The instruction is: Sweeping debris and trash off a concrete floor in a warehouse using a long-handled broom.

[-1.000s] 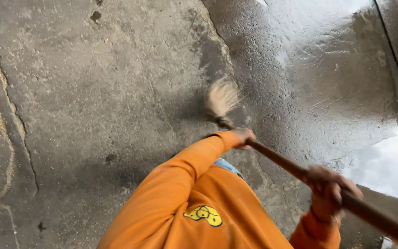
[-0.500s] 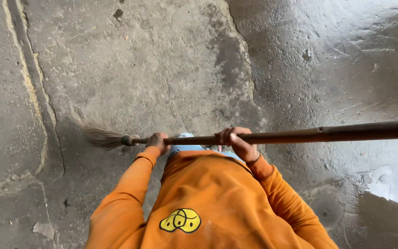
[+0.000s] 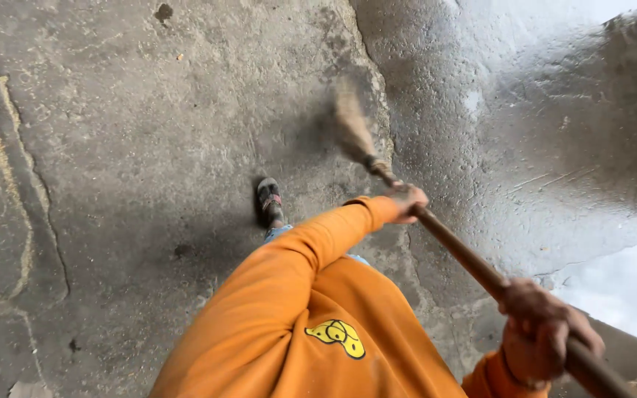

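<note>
Wet concrete floor; both hands, left and right, around broom handle.

A long broom with a brown wooden handle runs diagonally from the lower right corner of the frame up toward the upper centre. Its pale straw bristle head, blurred, lies at the top end against grey concrete, beside a darker wet patch, bound to the handle by a dark wrapping.
</note>
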